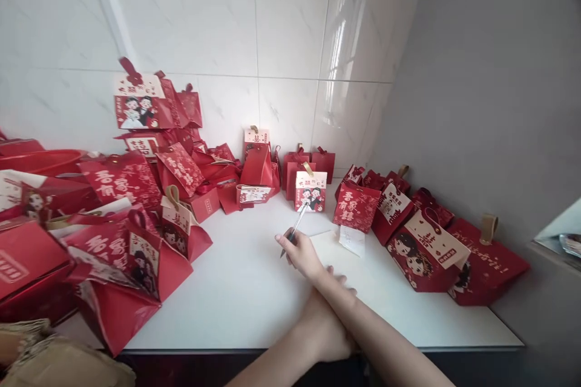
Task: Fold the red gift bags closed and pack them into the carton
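My right hand [299,254] is closed around a pen [299,217] above the white table [236,290]. The pen's dark tip points down to the left, and its other end reaches up in front of a small red gift box [310,190] with a cartoon couple. My right forearm crosses over my left hand [329,314], hiding part of it. Its fingertips show beyond the forearm, apart and lying on the tabletop or on a pale sheet of paper [329,243]. A smaller white paper [352,240] with faint writing lies to the right, against another red box [356,208].
Many red gift boxes are piled on the left, including a large one [122,290] by the front edge. More boxes [429,251] line the right side, beside a grey wall [490,103]. Brown paper or cardboard [68,363] sits at bottom left. A tiled wall [218,24] stands behind.
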Available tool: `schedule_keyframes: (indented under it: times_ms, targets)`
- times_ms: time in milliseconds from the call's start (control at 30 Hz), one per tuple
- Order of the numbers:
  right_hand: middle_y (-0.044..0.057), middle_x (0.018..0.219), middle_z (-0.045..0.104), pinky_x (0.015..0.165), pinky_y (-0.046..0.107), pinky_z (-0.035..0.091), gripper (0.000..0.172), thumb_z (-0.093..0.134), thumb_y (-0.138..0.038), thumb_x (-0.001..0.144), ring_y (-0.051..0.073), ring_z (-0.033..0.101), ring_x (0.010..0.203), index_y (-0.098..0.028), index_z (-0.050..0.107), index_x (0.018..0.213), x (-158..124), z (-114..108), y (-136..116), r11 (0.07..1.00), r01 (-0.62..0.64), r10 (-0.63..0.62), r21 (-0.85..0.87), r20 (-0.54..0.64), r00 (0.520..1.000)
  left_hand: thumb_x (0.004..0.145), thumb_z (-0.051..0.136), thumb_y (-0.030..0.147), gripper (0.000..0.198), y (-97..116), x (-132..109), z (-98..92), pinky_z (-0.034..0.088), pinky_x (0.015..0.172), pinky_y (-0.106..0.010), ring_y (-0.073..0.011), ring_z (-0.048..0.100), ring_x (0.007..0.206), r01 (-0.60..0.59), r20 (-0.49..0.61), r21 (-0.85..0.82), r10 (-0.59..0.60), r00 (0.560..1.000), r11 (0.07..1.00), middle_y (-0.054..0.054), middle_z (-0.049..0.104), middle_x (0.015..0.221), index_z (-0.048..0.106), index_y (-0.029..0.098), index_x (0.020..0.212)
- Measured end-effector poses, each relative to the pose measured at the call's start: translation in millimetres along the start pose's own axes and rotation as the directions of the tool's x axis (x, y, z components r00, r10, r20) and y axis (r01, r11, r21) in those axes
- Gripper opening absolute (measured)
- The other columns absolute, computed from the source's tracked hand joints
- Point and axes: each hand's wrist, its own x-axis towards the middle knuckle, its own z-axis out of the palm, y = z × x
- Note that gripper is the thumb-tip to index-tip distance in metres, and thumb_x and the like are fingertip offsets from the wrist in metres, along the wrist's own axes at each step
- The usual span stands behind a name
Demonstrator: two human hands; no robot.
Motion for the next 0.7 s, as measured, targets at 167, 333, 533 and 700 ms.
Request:
schedule_keyframes:
  times_ms: [167, 333, 533, 700]
  targets:
    - [-0.008, 0.045, 0.043, 0.034, 0.018, 0.027, 0.041, 0.056, -0.059, 0.076, 0.007, 0.034, 0.033, -0.020, 0.045, 0.072, 6.1, -46.3, 9.0, 0.997, 0.027, -0.021, 0.066, -0.093, 0.995, 0.087, 0.041, 0.050, 0.062, 0.1, -1.8, 2.7, 0.016, 0.107, -0.066, -0.0409, 0.028, 0.132, 0.098, -0.061, 0.033, -0.096, 0.994, 0.995, -0.019, 0.037, 0.142, 0.036, 0.014, 0.138]
    - [-0.007, 0.049, 0.046, 0.031, 0.019, 0.026, 0.045, 0.060, -0.062, 0.072, 0.007, 0.035, 0.031, -0.019, 0.049, 0.075, 15.3, -79.8, 33.2, 0.997, -0.006, 0.018, 0.074, -0.172, 0.985, 0.089, 0.037, 0.051, 0.058, -1.8, -0.5, 1.4, 0.016, 0.107, -0.066, -0.0418, 0.020, 0.137, 0.089, -0.009, 0.064, -0.088, 0.996, 0.994, -0.021, 0.040, 0.138, 0.045, 0.011, 0.130]
    - [-0.006, 0.051, 0.047, 0.034, 0.020, 0.027, 0.036, 0.057, -0.054, 0.079, 0.007, 0.036, 0.033, -0.018, 0.050, 0.076, 17.6, -83.5, 47.7, 0.995, -0.054, 0.069, 0.080, -0.200, 0.977, 0.087, 0.039, 0.054, 0.063, -5.5, 1.1, 3.6, 0.023, 0.104, -0.067, -0.0442, 0.024, 0.134, 0.045, 0.006, 0.103, -0.046, 0.999, 0.994, -0.021, 0.044, 0.136, 0.045, 0.010, 0.132]
    - [-0.005, 0.056, 0.048, 0.038, 0.020, 0.031, 0.023, 0.053, -0.041, 0.082, 0.008, 0.040, 0.040, -0.018, 0.053, 0.079, 14.3, -81.2, 41.4, 0.996, -0.071, 0.079, 0.050, -0.179, 0.981, 0.085, 0.039, 0.058, 0.060, -17.4, 0.2, 29.0, 0.021, 0.104, -0.065, -0.0434, 0.030, 0.129, -0.057, -0.233, 0.307, 0.134, 0.963, 0.950, -0.017, 0.050, 0.128, 0.052, 0.014, 0.124]
